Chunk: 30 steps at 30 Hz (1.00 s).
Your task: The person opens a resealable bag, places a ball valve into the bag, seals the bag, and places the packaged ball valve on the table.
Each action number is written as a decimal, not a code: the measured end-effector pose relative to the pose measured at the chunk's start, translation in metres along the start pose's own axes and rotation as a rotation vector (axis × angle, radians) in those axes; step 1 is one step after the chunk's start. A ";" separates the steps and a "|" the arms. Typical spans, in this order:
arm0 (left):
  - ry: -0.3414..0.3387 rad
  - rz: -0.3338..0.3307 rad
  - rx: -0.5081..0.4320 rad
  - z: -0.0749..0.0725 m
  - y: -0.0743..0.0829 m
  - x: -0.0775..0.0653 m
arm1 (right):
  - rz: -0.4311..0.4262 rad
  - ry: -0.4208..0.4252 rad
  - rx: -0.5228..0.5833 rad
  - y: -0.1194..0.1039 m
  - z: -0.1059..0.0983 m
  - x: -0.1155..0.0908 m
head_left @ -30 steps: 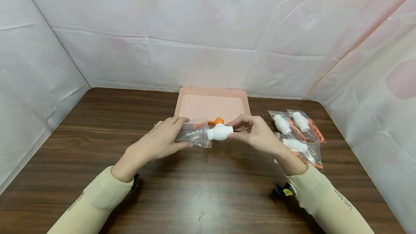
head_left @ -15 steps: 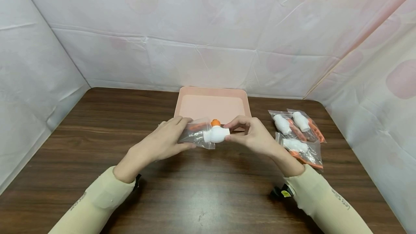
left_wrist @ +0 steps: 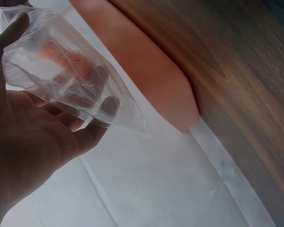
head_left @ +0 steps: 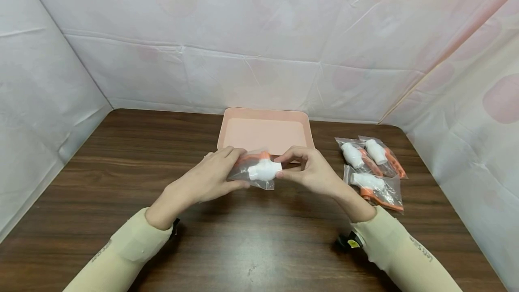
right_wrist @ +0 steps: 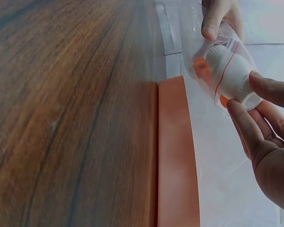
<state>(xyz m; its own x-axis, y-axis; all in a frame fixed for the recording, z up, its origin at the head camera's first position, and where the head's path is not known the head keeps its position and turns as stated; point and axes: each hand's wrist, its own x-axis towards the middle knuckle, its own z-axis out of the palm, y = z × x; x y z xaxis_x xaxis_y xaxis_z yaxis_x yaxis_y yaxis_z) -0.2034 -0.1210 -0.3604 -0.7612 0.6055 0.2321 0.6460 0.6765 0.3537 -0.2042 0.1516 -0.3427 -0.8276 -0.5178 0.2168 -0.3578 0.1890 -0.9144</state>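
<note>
A white plastic ball valve [head_left: 265,170] with an orange handle lies mostly inside a clear zip bag [head_left: 265,184], in front of the tray. My left hand [head_left: 211,175] grips the bag from the left, thumb in front and fingers behind. In the left wrist view the orange handle [left_wrist: 66,59] shows through the plastic of the bag, between thumb and fingers. From the right, my right hand [head_left: 312,171] pinches the valve's open end between thumb and fingertips. The right wrist view shows the bag's red seal line crossing the white valve body [right_wrist: 235,78], with that end still outside the bag.
A pink tray [head_left: 265,132] stands at the back middle of the brown wooden table [head_left: 243,238], against a white curtain [head_left: 243,57]. Several similar valves in clear bags lie on the right: two bagged valves [head_left: 352,156] farther back, one bagged valve [head_left: 368,181] nearer, by my right forearm.
The valve has slid left, deeper into the bag, with its orange handle hub now under the plastic. My right hand has moved left with it, my left hand slightly right.
</note>
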 end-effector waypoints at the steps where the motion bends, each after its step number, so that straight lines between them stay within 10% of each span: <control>1: -0.002 0.003 0.000 0.000 0.001 0.000 | -0.002 -0.002 0.003 0.000 0.001 0.000; 30: -0.017 0.036 -0.048 0.005 0.006 0.005 | -0.037 -0.042 -0.042 0.002 0.016 0.008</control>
<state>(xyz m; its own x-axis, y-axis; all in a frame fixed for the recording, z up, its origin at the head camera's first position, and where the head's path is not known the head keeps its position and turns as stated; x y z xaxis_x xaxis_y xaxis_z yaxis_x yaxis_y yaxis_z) -0.2027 -0.1114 -0.3616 -0.7363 0.6364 0.2300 0.6690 0.6337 0.3884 -0.2045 0.1349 -0.3481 -0.7949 -0.5596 0.2346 -0.4062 0.2036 -0.8908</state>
